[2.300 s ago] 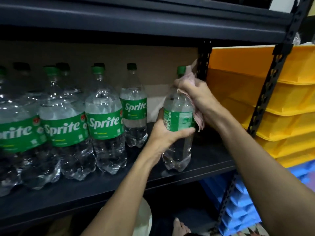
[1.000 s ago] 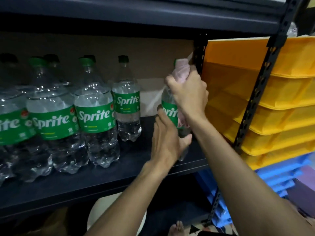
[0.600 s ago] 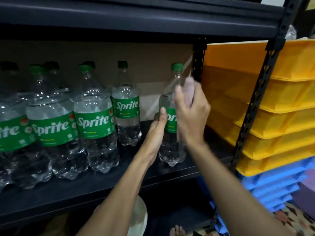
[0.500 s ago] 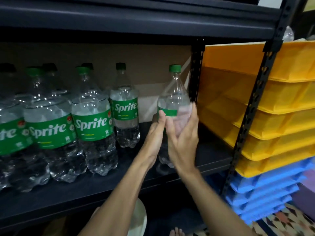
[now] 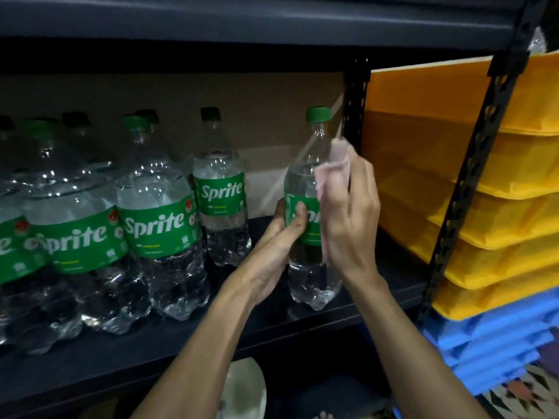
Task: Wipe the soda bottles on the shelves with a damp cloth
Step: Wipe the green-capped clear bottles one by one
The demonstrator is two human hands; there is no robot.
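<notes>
Dark shelf (image 5: 90,367), left hand (image 5: 281,237) gripping rightmost Sprite bottle (image 5: 307,276), right hand (image 5: 351,225) seemingly clutching blurred pink cloth (image 5: 334,164) against it

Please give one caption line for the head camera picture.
Left hand grips a Sprite bottle; right hand holds a pink cloth against it.

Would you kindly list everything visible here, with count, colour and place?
held bottle: one, clear with green cap and label, standing at the shelf's right end
other bottles: at least six, same colours, left of it
cloth: one, pink, against the held bottle's shoulder
shelf: one, black, under the bottles
cardboard: brown, behind the bottles
yellow trays: several, stacked at right
blue trays: several, beneath the yellow
left hand: grips the held bottle's label
right hand: holds the cloth
</notes>
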